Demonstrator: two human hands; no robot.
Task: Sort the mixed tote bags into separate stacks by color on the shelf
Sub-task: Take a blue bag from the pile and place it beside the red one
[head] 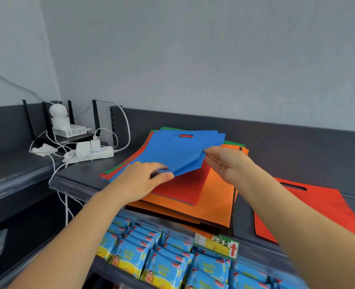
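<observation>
A mixed pile of flat tote bags lies on the dark shelf (pixel 85 180). Blue bags (pixel 172 151) top the pile, with a red bag (pixel 185 188), orange bags (pixel 214 205) and green edges (pixel 234 142) beneath. My left hand (pixel 143 180) pinches the near corner of the blue bags, thumb on top. My right hand (pixel 224 161) holds the right edge of the same blue bags, fingers spread under the lifted edge. A single red bag (pixel 322 209) lies flat by itself to the right, partly hidden by my right forearm.
A white power strip (pixel 93 153) with chargers and cables, a router with black antennas (pixel 47 122) and a white camera (pixel 57 113) sit at the left. Blue snack packets (pixel 172 261) fill the lower shelf. A price tag (pixel 218 245) hangs on the shelf edge.
</observation>
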